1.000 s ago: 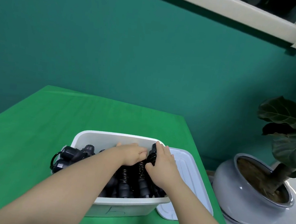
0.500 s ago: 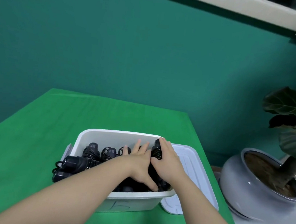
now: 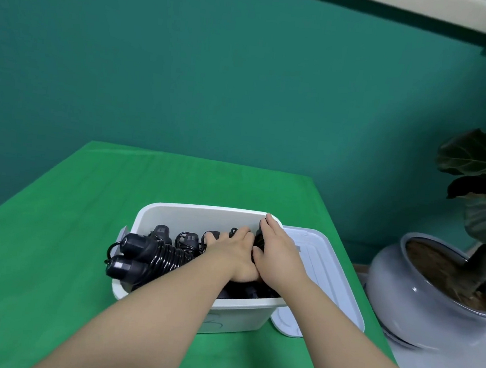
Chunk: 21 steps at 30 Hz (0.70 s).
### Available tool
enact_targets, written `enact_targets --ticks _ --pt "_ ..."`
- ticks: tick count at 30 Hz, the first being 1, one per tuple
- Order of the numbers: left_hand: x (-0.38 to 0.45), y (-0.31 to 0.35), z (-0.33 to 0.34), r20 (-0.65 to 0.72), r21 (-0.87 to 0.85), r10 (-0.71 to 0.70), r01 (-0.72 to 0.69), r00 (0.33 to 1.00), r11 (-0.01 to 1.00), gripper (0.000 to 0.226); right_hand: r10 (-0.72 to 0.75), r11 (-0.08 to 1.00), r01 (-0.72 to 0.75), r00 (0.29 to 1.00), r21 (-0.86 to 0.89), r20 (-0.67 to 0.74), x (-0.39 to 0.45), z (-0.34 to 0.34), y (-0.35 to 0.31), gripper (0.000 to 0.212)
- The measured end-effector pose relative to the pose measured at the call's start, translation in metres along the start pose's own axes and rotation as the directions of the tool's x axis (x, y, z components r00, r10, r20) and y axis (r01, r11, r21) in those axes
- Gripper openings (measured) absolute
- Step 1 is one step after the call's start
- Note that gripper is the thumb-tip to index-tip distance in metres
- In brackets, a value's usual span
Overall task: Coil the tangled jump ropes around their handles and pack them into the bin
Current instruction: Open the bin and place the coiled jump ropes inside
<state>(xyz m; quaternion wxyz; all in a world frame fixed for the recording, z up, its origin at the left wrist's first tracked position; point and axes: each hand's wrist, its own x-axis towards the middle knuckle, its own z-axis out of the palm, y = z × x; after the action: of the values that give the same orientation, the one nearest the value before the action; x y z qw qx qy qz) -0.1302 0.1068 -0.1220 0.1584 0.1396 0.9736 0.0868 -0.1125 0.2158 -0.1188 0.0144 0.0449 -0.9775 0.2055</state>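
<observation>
Left hand (image 3: 230, 252): fingers flat — pressing black coiled jump ropes (image 3: 151, 256).
Right hand (image 3: 277, 251): gripping one rope bundle — inside white plastic bin (image 3: 203, 214).

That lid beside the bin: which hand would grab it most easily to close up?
Probably the right hand: it is at the bin's right edge, next to the lid. The left hand presses on ropes mid-bin.

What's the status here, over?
Left hand flat on ropes in bin. Right hand grips one bundle. One bundle overhangs rim. Lid off.
</observation>
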Motion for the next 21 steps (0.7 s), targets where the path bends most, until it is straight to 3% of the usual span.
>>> enact_targets --ticks 8,12,21 --pt "0.000 0.002 -0.011 0.110 0.076 -0.002 -0.006 0.994 0.997 0.089 0.016 0.998 -0.017 1.000 0.055 0.021 -0.008 -0.007 -0.003 0.064" --pt "-0.004 -0.006 -0.012 0.126 0.144 0.023 -0.041 0.992 0.989 0.090 0.007 0.997 -0.007 1.000 -0.075 0.002 -0.011 -0.001 -0.010 0.054" --pt "-0.001 -0.015 -0.013 0.167 0.090 0.065 -0.081 0.984 0.993 0.102 -0.019 0.964 0.063 0.985 -0.259 0.169 -0.002 0.003 -0.007 0.066"
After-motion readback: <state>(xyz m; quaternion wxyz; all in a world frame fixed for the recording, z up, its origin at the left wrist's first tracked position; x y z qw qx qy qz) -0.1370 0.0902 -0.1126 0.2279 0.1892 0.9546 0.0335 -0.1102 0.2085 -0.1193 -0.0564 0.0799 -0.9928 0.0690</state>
